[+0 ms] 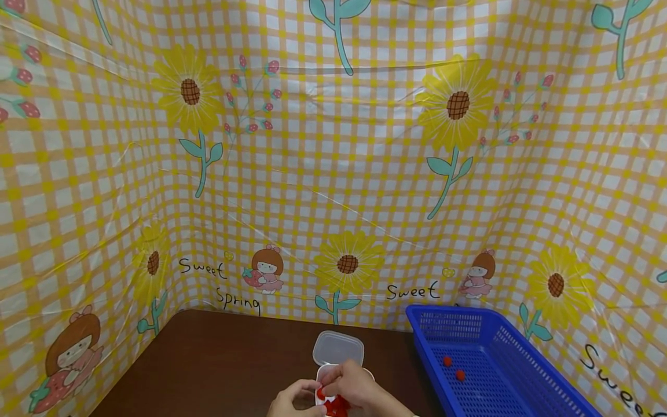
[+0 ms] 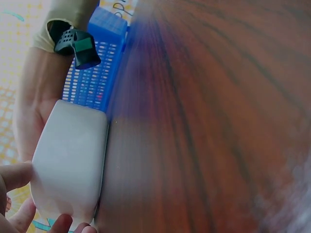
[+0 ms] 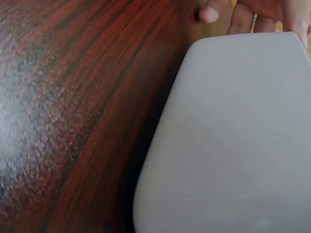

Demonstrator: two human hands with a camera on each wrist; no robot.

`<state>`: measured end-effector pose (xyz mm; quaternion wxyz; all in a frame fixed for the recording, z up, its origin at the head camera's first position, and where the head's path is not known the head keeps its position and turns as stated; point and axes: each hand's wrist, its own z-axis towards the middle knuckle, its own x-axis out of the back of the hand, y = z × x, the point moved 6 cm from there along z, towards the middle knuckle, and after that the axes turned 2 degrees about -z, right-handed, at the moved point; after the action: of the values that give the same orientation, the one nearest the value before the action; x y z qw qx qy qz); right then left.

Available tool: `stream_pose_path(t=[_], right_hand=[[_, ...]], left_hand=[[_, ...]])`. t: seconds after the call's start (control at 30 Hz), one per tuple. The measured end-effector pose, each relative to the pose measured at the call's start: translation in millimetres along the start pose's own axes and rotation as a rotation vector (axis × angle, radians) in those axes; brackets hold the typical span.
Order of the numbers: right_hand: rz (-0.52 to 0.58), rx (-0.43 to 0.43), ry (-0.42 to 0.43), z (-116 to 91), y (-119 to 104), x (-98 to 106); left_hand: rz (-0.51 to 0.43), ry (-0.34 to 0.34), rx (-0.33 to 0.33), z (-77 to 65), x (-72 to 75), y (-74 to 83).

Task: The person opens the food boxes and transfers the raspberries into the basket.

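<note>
A white container (image 1: 319, 377) with several small red pieces (image 1: 337, 406) inside stands at the table's near edge. At its left side my left hand (image 1: 294, 398) holds it, fingers and thumb around the end wall, as the left wrist view shows beside the white wall (image 2: 73, 155). Over the opening, my right hand (image 1: 350, 383) reaches in with bent fingers. Its fingertips are close to a red piece by the left rim; whether they pinch it is hidden. The right wrist view shows the container's outer wall (image 3: 228, 131) and fingers of the left hand (image 3: 262, 17) beyond.
A clear plastic lid (image 1: 339, 348) lies flat just behind the container. To the right stands a blue perforated basket (image 1: 500, 370) with two small red-orange balls (image 1: 447, 361) in it. Checked cloth (image 1: 333, 191) encloses the dark wooden table (image 1: 208, 359).
</note>
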<state>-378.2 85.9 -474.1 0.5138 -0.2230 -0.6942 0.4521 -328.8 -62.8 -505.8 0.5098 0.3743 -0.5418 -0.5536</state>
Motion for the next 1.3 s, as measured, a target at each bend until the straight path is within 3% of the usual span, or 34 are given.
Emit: stream_pose_path(t=[0.3, 0.5, 0.97, 1.1, 1.3], right_hand=[[-0.165, 0.082, 0.126, -4, -7, 5], [-0.265, 0.072, 0.2, -5, -8, 9], [-0.456, 0.054, 0.286, -11, -19, 12], [-0.48, 0.068, 0.286, -10, -17, 10], [-0.408, 0.064, 0.244, -4, -10, 6]], left_hand=[[-0.027, -0.006, -0.002, 0.1, -1.5, 0.5], [0.015, 0.005, -0.006, 1.5, -1.2, 1.4], [0.029, 0.01, 0.007, 2.2, -0.7, 3.2], [0.02, 0.013, 0.006, 0.8, -0.1, 3.0], [0.018, 0.007, 0.018, -0.2, 0.4, 2.1]])
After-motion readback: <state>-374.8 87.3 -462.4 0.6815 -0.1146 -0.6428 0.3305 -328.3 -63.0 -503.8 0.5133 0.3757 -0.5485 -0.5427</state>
